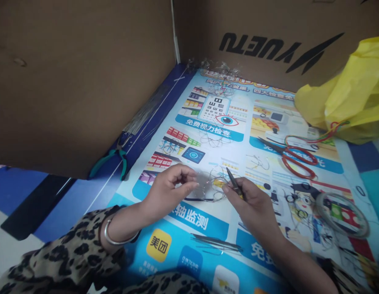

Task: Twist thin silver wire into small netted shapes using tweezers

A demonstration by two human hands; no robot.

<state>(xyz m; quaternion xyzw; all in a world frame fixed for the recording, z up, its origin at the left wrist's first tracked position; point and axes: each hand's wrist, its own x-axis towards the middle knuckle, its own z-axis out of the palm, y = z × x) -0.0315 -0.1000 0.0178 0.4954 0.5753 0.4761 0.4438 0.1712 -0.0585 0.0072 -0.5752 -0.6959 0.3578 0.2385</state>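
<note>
My right hand (253, 204) grips a dark, slim tool with a pointed tip (233, 181), its tip up and to the left; its exact kind is unclear. At the thumb and fingertips of that hand is a thin bent-wire piece (214, 196) with loops, spreading into the gap between my hands. My left hand (173, 188) is curled, thumb close to the index finger, at the wire's left side. Whether it pinches a strand is too fine to see. Below the hands lie several dark, thin strips (218, 241) on the printed poster (204, 261).
Red-handled scissors (299, 159) and a coil of wire (342, 214) lie on the right, near a yellow bag (345, 94). Green-handled pliers (112, 157) and straight wires (143, 112) lie on the left. Cardboard walls (85, 81) stand left and behind. More wire shapes (215, 139) are scattered about.
</note>
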